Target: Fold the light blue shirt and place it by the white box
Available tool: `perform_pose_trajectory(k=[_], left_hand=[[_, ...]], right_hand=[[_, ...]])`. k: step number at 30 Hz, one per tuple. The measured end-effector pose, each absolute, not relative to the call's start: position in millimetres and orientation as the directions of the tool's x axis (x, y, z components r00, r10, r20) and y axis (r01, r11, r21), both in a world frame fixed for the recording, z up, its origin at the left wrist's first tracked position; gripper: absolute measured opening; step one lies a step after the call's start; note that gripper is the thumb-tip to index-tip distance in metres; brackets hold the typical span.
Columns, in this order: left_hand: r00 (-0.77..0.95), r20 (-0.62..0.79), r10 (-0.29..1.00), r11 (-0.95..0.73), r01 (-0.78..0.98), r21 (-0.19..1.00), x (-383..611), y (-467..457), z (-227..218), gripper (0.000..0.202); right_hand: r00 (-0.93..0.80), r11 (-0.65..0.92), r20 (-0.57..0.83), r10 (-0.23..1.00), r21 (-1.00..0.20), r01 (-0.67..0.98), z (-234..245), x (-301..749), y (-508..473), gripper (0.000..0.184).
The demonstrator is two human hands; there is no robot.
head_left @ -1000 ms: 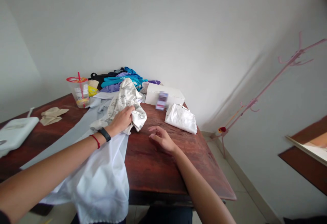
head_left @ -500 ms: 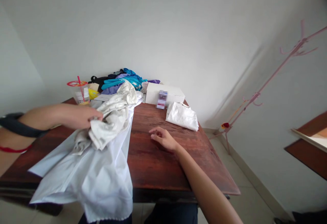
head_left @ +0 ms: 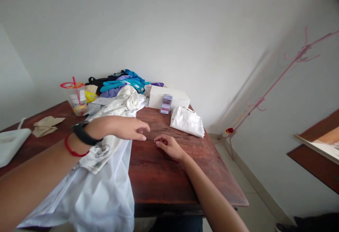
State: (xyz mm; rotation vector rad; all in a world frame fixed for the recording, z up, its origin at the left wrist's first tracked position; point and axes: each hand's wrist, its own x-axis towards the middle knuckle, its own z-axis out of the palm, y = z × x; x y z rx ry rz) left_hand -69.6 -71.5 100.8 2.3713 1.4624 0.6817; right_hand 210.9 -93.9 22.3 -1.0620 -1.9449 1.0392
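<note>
My left hand (head_left: 132, 129) hovers over the wooden table with fingers apart and nothing in them. Its wrist passes above a patterned white garment (head_left: 99, 154), hiding part of it. Under that garment lies a plain white cloth garment (head_left: 103, 196), which hangs over the table's front edge. My right hand (head_left: 169, 146) rests on the table, fingers loosely curved and apart, holding nothing. The two hands are close together without touching. Beyond my right hand lies a folded white garment (head_left: 187, 122).
A white box (head_left: 169, 96) stands behind the folded garment. Blue, purple and black clothes (head_left: 124, 83) are heaped at the back of the table (head_left: 156, 175). At left are a plastic cup (head_left: 76, 99), a brown napkin (head_left: 46, 125) and a white device (head_left: 13, 143). A pink coat rack (head_left: 275, 78) leans right.
My left hand has let go of the patterned garment and moved right, close to my right hand. The garment now lies flatter. My right hand has hardly moved.
</note>
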Motion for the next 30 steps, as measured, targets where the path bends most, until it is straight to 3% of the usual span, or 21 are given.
perform_pose_trajectory(k=[7,10,14,30], left_hand=[[0.605,0.320,0.729,-0.668,0.529,0.523,-13,-22,38,0.020],[0.676,0.309,0.669,-0.708,0.453,0.541,-7,-8,21,0.023],[0.668,0.267,0.695,-0.663,0.450,0.598,-4,-4,15,0.024],[0.689,0.251,0.680,-0.673,0.450,0.587,0,-4,18,0.023]], right_hand=[[-0.417,0.397,0.207,0.885,-0.803,0.444,20,211,-90,0.019],[-0.434,0.429,0.223,0.873,-0.774,0.465,19,212,-89,0.020],[-0.426,0.432,0.234,0.874,-0.774,0.462,19,214,-87,0.019],[-0.366,0.470,0.317,0.875,-0.738,0.485,16,230,-74,0.023]])
